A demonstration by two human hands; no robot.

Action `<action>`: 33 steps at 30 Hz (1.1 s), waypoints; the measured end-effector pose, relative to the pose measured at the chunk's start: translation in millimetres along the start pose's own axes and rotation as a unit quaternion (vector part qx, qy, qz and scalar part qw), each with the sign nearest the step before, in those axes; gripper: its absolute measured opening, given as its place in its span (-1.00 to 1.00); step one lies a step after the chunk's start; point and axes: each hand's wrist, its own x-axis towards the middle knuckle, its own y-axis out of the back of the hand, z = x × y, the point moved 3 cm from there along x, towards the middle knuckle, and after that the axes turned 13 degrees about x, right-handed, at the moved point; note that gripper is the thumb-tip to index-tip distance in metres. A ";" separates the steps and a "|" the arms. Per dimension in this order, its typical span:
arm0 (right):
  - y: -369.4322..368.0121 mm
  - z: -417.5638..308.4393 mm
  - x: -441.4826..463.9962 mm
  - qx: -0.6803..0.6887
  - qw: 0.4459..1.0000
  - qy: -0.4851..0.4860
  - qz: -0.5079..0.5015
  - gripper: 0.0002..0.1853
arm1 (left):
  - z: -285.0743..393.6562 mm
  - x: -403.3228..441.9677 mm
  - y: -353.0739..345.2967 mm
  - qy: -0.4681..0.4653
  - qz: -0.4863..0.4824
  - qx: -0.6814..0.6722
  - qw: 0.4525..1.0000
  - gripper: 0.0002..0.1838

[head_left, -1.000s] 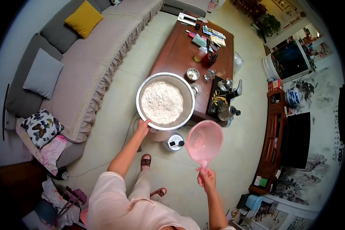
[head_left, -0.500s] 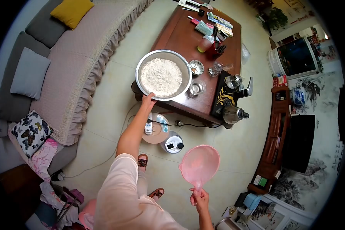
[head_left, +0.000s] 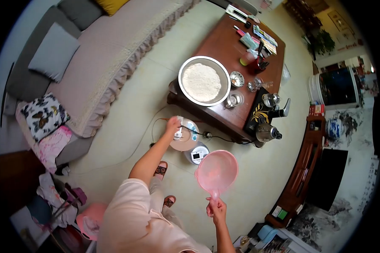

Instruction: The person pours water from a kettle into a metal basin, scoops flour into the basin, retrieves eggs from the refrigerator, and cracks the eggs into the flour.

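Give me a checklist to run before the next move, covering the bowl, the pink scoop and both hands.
1. Bowl resting on table: ok, near the edge.
2. White powder contained: ok, inside the bowl.
3. Pink scoop held: ok, right hand grips its handle.
4. Left hand on the bowl: not ok, apart from it.
5. Left hand's grip on the white power strip: cannot tell, too blurred.

Powder (head_left: 202, 82) in the bowl (head_left: 225, 85) on the table (head_left: 223, 44), sofa (head_left: 107, 46) to the left, cabinet (head_left: 302, 166) to the right
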 end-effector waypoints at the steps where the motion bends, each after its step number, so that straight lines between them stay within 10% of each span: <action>1: -2.0 0.9 -8.8 -0.010 1.000 0.001 -0.009 -0.79 | -47.6 -15.2 39.2 -0.058 0.047 0.058 0.996 -0.68; 10: -45.1 76.4 -74.0 -0.133 0.972 0.018 -0.193 -0.78 | -254.1 -407.8 341.2 0.093 0.427 0.095 0.894 -0.85; 17: -157.2 218.5 -167.0 -0.299 0.862 -0.079 -0.402 -0.80 | -436.6 -696.0 431.7 0.159 0.621 0.039 0.766 -0.80; 24: -241.2 413.6 -294.3 -0.422 0.703 -0.152 -0.552 -0.79 | -566.5 -836.2 477.7 0.148 0.719 -0.088 0.674 -0.81; 31: -279.8 629.7 -375.2 -0.507 0.637 -0.132 -0.566 -0.82 | -612.1 -887.0 607.0 0.182 0.730 -0.044 0.658 -0.40; 33: -301.2 703.8 -383.5 -0.529 0.631 -0.098 -0.559 -0.85 | -629.5 -881.0 671.1 0.067 0.717 -0.027 0.693 -0.23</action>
